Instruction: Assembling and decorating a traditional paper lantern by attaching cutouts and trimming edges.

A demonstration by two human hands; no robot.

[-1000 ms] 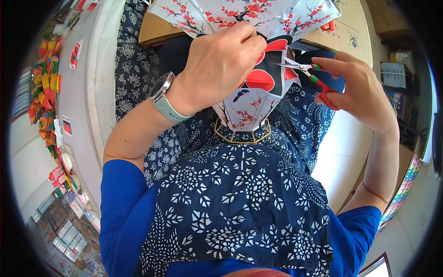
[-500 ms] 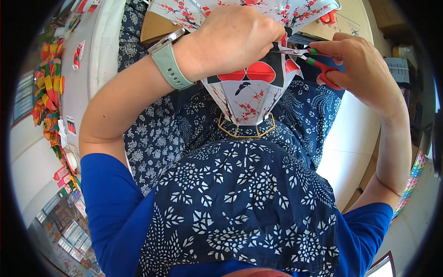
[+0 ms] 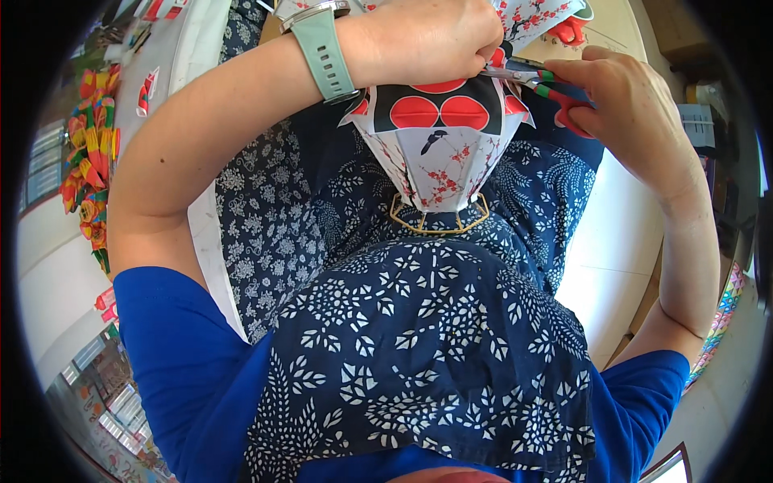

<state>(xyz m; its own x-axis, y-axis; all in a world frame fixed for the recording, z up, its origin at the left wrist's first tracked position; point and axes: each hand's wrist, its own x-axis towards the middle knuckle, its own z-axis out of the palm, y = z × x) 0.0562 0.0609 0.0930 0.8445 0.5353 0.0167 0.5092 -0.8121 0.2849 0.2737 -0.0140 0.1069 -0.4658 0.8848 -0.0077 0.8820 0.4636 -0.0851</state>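
Note right hand (image 3: 628, 105) clamped on red-and-green-handled scissors (image 3: 531, 78), apart from left hand (image 3: 439, 36), curled beside blade tips; cannot tell exact contents of left grip. Find blossom-patterned lantern (image 3: 443, 169) with black, red-ovalled band (image 3: 415, 111) just below left hand, gold wire frame (image 3: 439, 232) toward apron (image 3: 435, 338).

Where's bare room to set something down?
Pale surface between patterned apron and right forearm; smaller strip between red-white piece and flowered cloth. Crowded: around the black-red paper, where left hand, right hand and scissors bunch.
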